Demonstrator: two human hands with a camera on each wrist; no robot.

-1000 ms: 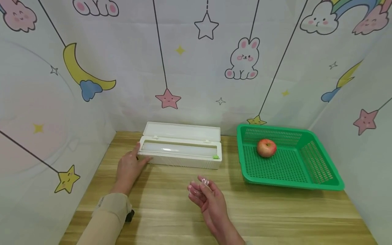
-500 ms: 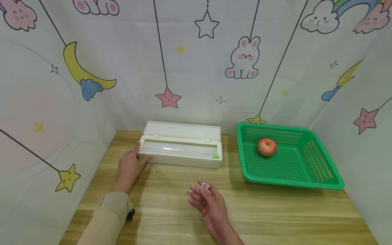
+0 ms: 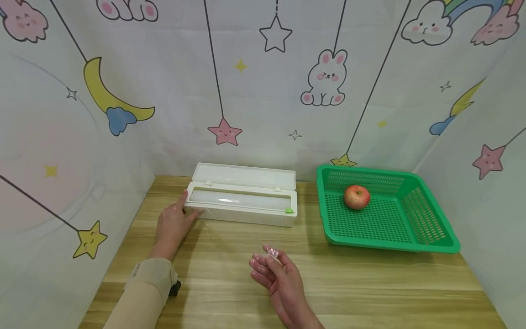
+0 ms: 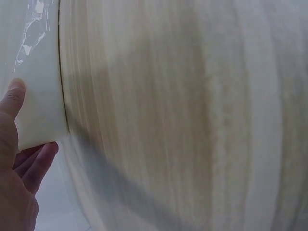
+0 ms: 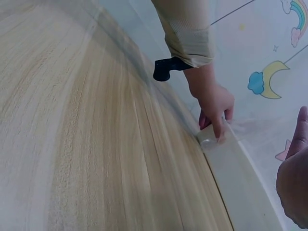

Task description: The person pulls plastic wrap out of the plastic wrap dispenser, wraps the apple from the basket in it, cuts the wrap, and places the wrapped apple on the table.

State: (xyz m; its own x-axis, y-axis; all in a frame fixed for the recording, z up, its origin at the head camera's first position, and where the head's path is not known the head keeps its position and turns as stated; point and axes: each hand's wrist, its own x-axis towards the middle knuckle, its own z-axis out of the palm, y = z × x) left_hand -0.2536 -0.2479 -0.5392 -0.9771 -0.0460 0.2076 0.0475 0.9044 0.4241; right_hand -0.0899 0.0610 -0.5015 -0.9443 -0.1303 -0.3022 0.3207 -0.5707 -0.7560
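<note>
A white plastic-wrap dispenser box (image 3: 240, 214) stands near the back of the table, its lid (image 3: 244, 177) raised. Inside lies a pale roll (image 3: 242, 199), and a small green slider (image 3: 289, 210) sits at the right front corner. My left hand (image 3: 173, 226) grips the box's left end, thumb on the front face. In front of the box, my right hand (image 3: 283, 279) pinches clear plastic wrap (image 3: 272, 252) between thumb and forefinger, and the film covers its other fingers. Glossy film (image 4: 33, 36) also shows against the box front in the left wrist view. The film's full extent is hard to see.
To the right stands a green plastic basket (image 3: 388, 246) holding one red apple (image 3: 356, 197). Printed cloth walls (image 3: 263, 91) enclose the wooden table (image 3: 370, 292) at the back and both sides.
My right hand has drawn slightly toward me with the film pinched in it. The left hand stays on the box end, and the box and basket keep their places.
</note>
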